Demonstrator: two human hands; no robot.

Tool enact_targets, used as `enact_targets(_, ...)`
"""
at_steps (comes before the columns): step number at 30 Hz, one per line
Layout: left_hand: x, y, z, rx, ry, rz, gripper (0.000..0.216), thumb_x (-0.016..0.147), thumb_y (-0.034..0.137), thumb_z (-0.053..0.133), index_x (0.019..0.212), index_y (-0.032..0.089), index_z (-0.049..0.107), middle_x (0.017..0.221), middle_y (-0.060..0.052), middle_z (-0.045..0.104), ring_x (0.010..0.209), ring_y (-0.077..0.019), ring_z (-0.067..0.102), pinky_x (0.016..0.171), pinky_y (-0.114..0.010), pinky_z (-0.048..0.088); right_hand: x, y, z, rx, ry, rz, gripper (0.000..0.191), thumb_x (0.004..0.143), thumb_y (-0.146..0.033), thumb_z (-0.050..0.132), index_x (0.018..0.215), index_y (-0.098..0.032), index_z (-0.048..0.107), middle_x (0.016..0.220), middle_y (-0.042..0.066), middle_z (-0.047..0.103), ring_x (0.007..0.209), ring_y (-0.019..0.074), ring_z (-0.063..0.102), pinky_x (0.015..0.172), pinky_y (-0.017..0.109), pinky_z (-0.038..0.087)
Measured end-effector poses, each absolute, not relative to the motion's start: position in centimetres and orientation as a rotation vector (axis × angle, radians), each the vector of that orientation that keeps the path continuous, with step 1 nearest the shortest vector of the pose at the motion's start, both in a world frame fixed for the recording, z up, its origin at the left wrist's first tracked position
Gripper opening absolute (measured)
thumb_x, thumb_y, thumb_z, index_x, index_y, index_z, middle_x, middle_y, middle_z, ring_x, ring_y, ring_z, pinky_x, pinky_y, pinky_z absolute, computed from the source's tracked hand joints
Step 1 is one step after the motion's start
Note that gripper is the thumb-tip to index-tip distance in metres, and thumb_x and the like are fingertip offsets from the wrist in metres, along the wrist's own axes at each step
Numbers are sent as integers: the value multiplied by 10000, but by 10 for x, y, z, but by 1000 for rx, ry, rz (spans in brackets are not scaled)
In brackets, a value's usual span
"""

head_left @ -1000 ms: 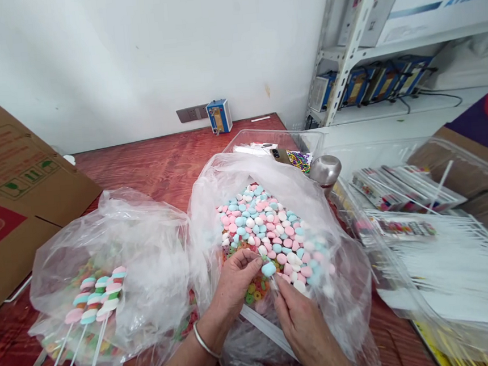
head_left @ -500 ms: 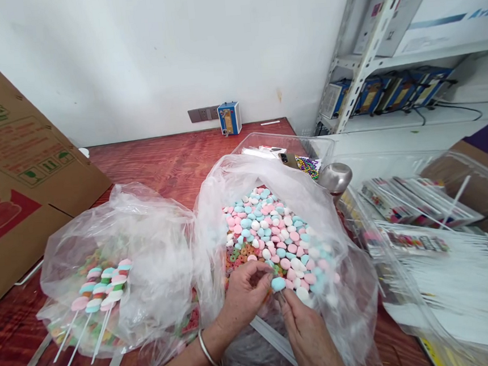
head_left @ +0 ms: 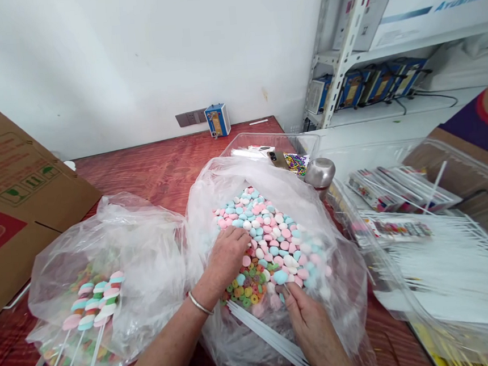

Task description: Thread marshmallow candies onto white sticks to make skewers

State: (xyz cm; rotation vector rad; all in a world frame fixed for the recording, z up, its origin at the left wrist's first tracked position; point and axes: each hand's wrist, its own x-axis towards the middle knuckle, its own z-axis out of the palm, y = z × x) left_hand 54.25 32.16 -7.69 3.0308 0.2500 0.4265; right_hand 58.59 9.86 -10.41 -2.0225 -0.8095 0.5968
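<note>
My left hand [head_left: 229,255] dips into the pile of pink, blue and white marshmallows [head_left: 276,231] in an open clear plastic bag [head_left: 203,203]. Its fingers are loosely bent and touch the marshmallows, their tips partly hidden. Thumb and fingers of my right hand [head_left: 311,319] pinch at the base of a blue marshmallow [head_left: 280,276]; the stick under it is mostly hidden. Fruit-coloured gummy rings [head_left: 247,288] lie in the same bag between my hands. Several white sticks [head_left: 268,337] rest on the bag's near side.
Three finished candy skewers [head_left: 94,304] lie on another plastic bag [head_left: 146,231] at the left. A cardboard box [head_left: 26,185] stands behind it. At the right are a metal cup-shaped object [head_left: 320,173] and a clear bin [head_left: 403,300] of white sticks.
My left hand has left the blue marshmallow at my right fingers and moved up and left onto the pile. The right hand keeps its pinch. The view has shifted slightly right.
</note>
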Motion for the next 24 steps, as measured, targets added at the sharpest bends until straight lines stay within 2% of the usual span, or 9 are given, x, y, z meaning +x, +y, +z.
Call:
enact_targets(4,547,324,-70,3017,216,223,132,921,116,498,940,195,603,908,-43,621,881,-213,545,754,-326,449,587,96,-105,-2035,-796,602,419,972,-452,268,979,-193,598,783,60,677,721,235,634,645,296,443)
enact_targets(9,561,328,-67,2984,188,-15,225,867,50,512,1000,200,613,971,-55,635,907,-210,585,753,-301,450,586,95,-106,-2031,-800,570,398,971,-442,267,944,-203,584,726,38,649,675,223,617,613,286,425)
enact_targets(13,566,328,-68,2949,164,-110,196,866,64,511,943,198,630,940,-57,612,865,-193,590,749,-287,455,587,96,-107,-2034,-788,541,377,968,-440,278,872,-209,559,695,31,625,648,215,598,595,284,412)
enact_targets(18,559,322,-70,2935,152,27,117,869,113,516,907,197,589,993,-53,598,887,-187,589,768,-289,472,587,98,-104,-2007,-765,544,390,975,-429,290,945,-189,596,759,56,667,707,222,624,646,292,451)
enact_targets(21,551,315,-70,2836,307,230,110,846,126,534,909,194,593,900,-38,615,826,-190,590,733,-299,467,586,100,-102,-1975,-750,529,397,978,-429,306,968,-180,615,788,68,684,731,223,631,670,291,469)
enact_targets(24,542,302,-67,2373,520,374,180,836,227,600,1011,191,626,786,-6,625,706,-158,588,657,-274,460,586,104,-97,-1917,-711,481,375,973,-432,337,932,-186,617,750,50,675,707,209,622,644,269,470)
